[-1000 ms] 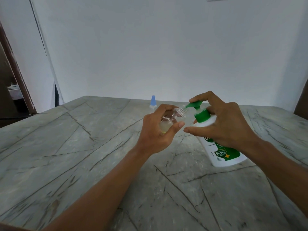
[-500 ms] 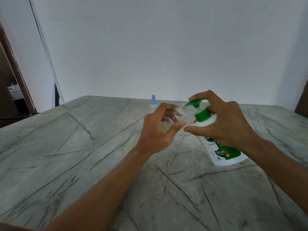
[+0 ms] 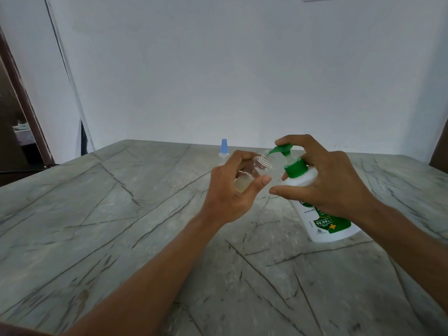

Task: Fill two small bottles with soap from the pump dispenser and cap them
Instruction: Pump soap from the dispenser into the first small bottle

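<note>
With left fingers (image 3: 242, 157) and thumb curled tight round a small clear plastic bottle (image 3: 254, 170), holding it tilted, uncapped threaded neck right at the spout tip of the white plastic pump dispenser (image 3: 297, 177) with a green pump head. Pale yellowish soap in the bottle's lower part, seen between the thumb and palm of the left hand (image 3: 230, 192). On top of the pump head, right index finger (image 3: 282, 141) bent over it, thumb stretched across the dispenser's front, other fingers behind its body, right hand (image 3: 327, 183) gripping. Dispenser base on the grey veined marble table (image 3: 97, 214). Beyond and left of the dispenser, upright on the table, a second small bottle (image 3: 224, 149) with a light blue cap, partly hidden by the left hand.
</note>
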Available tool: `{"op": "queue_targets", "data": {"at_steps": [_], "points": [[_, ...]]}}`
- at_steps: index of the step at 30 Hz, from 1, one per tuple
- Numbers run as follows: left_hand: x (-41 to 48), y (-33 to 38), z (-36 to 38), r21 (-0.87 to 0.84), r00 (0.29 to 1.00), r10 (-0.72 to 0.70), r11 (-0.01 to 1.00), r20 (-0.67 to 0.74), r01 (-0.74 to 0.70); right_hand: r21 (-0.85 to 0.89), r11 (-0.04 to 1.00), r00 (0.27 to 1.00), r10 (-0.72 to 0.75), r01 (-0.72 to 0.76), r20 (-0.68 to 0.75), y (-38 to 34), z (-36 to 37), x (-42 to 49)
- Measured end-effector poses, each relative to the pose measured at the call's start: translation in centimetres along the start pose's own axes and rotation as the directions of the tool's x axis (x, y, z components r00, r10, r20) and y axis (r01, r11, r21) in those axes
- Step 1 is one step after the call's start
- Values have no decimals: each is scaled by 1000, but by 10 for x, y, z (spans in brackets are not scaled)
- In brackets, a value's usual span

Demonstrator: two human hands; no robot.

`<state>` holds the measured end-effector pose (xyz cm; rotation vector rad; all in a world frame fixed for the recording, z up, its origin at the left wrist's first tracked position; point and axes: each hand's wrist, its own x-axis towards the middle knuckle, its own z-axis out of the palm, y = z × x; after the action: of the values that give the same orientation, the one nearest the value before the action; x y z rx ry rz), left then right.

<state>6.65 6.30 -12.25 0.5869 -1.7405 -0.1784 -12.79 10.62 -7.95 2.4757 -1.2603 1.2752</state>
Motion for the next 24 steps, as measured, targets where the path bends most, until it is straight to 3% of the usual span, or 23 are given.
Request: {"op": "queue_targets", "data": {"at_steps": [24], "points": [[-4, -3, 2, 7, 1000, -4, 1000, 16, 4, 44, 998, 998, 49, -47, -33, -1, 1, 0]]}}
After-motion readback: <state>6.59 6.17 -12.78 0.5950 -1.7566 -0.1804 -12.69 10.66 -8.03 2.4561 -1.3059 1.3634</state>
